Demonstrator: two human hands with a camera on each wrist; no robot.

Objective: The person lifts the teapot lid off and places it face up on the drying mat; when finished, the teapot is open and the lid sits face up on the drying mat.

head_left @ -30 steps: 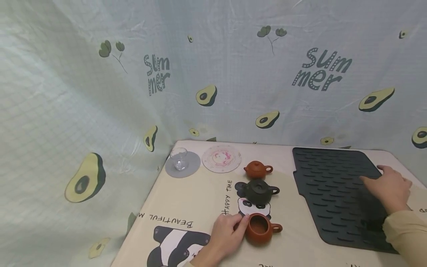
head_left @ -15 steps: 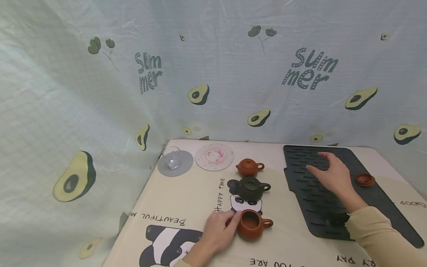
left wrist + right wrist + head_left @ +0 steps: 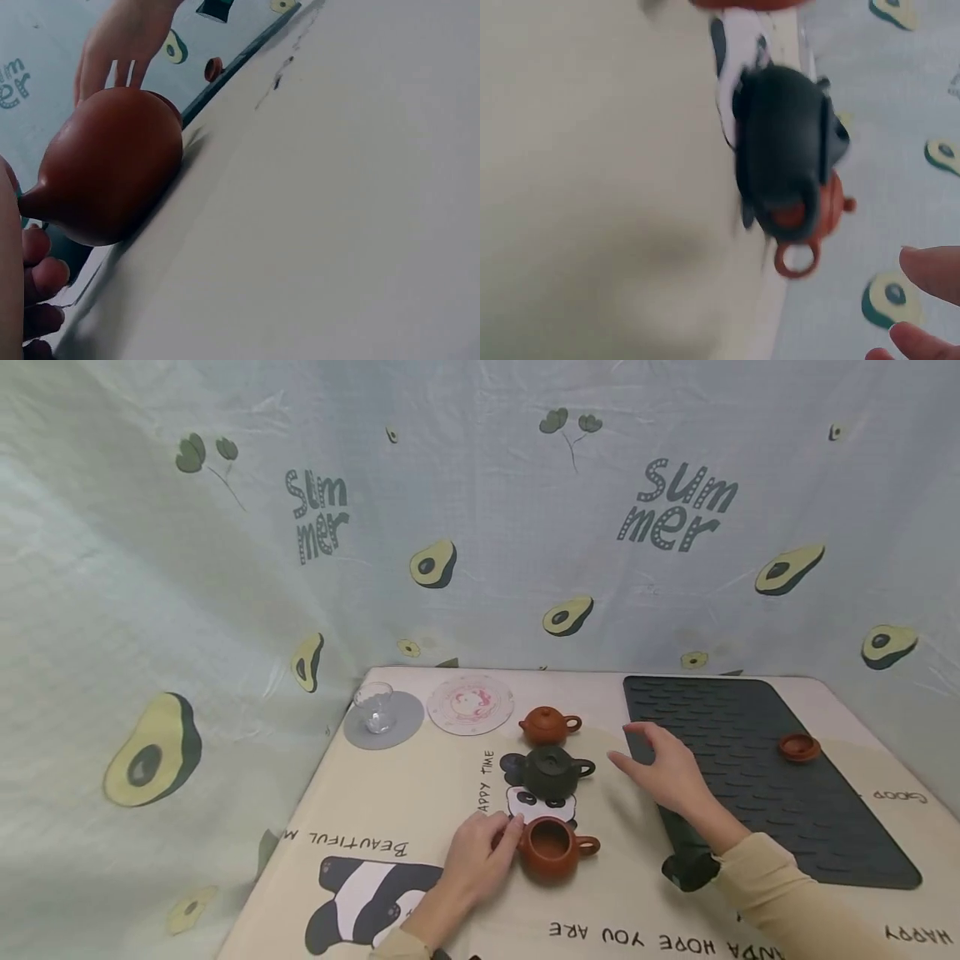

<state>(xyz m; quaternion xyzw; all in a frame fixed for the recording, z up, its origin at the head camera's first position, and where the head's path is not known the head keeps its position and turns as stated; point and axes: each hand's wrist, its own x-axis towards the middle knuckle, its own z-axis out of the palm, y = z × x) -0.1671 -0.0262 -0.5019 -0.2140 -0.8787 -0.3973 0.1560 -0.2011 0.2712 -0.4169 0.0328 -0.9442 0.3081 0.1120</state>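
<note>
A reddish-brown lidless teapot (image 3: 550, 852) stands on the tablecloth near the front. My left hand (image 3: 480, 856) pinches its spout between thumb and fingers; the left wrist view shows the spout (image 3: 34, 201) running in behind the thumb. Behind it are a dark teapot (image 3: 551, 774) and a smaller lidded reddish-brown teapot (image 3: 547, 727), in a row. My right hand (image 3: 666, 770) hovers to the right of the dark teapot, thumb and fingers spread apart, holding nothing. A reddish-brown lid (image 3: 798, 747) lies upside down on the black ridged mat (image 3: 750, 793).
At the back left a clear glass cup (image 3: 377, 710) stands on a grey round coaster (image 3: 408, 720). Beside it lies a pink-patterned round mat (image 3: 468, 706). An avocado-print curtain (image 3: 480, 510) hangs behind and left of the table.
My right hand has moved left from over the black mat towards the teapots. The lid, out of sight at first, now shows on the mat. My left hand stays at the front teapot's spout.
</note>
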